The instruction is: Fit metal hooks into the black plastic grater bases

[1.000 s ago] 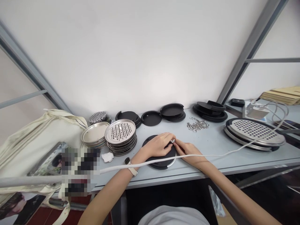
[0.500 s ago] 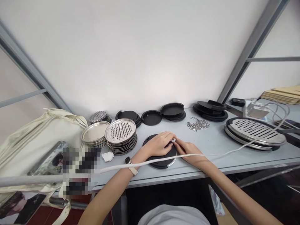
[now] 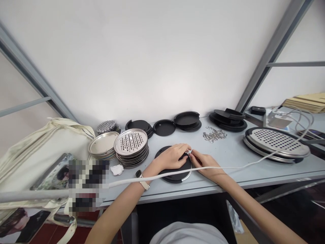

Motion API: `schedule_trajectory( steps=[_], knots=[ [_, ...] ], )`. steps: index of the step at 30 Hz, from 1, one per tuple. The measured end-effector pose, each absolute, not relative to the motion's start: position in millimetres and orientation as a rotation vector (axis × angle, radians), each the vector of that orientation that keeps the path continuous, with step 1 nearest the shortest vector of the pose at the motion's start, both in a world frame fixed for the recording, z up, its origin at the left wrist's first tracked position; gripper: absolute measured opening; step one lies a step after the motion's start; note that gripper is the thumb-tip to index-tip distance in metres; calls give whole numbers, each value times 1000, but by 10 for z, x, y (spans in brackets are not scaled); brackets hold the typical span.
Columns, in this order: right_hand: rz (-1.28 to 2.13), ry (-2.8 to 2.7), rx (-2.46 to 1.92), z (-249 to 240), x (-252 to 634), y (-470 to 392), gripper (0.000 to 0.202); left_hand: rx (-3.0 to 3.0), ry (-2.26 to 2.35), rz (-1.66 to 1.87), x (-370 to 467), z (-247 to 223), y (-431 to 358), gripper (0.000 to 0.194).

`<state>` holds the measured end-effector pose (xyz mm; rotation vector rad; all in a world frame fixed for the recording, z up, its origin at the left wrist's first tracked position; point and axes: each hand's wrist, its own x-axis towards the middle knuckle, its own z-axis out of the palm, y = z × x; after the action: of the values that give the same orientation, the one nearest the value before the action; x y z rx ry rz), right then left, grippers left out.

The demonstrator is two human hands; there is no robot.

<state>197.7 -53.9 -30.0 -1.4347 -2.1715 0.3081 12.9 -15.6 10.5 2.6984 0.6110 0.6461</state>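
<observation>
"Bench, colour?"
"Pale blue-grey."
"Near disc?"
"Black, silver along one edge."
"Grater?"
"Silver, patterned with dark rows."
"Bag?"
"Cream, straps included."
"Cord?"
"White."
"Wall?"
"Off-white, plain."

The black disc, round and matte, lay flat on the grey tabletop near its front edge, much of the disc's middle hidden from view. A thin silver rim curved along its near right side, where the raised black edging broke off. At the far right edge showed a small shiny metal piece, its shape unclear
</observation>
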Motion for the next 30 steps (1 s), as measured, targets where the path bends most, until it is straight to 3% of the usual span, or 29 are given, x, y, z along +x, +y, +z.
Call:
schedule_trajectory(
  steps=[30],
  knots=[
    [341,-2162,-1416,-298,1982,-544,27,2679,563,669,127,91,-154,24]
  ],
)
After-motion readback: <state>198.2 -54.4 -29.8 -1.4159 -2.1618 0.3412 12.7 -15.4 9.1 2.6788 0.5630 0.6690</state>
